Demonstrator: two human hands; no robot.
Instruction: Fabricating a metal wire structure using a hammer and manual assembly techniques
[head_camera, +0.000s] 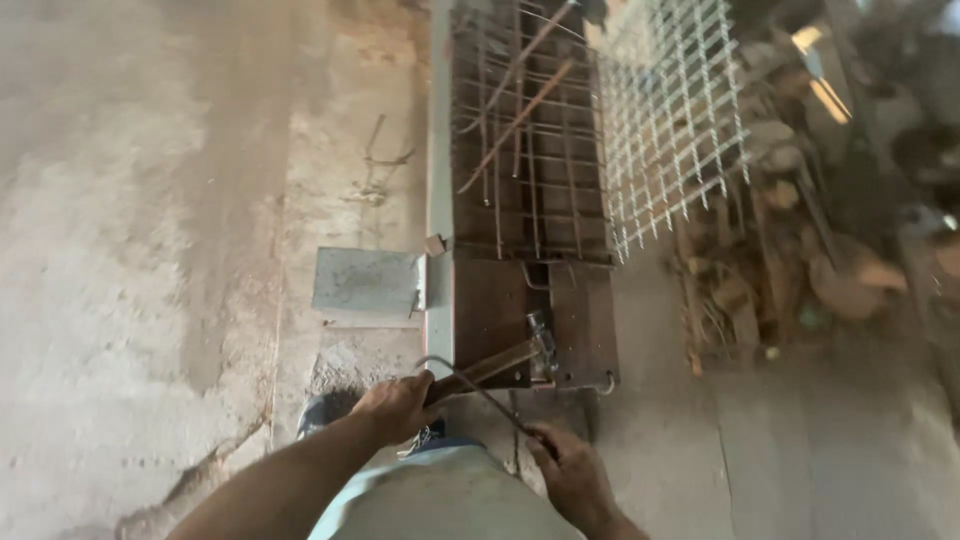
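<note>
Head view, looking down at a rusty steel bench (500, 310). Left hand (395, 405) is clenched around the wooden handle of a hammer (510, 355), whose metal head rests on the bench's near end. Right hand (572, 470) pinches one end of a thin bent steel rod (470, 378), which arcs from that hand across the hammer handle at the bench's near edge. The rod looks stiff yet springy and light, best gripped near its end; the hammer looks head-heavy, best held low on the handle. Wire mesh (670, 120) and loose rods (520, 110) lie farther along the bench.
</note>
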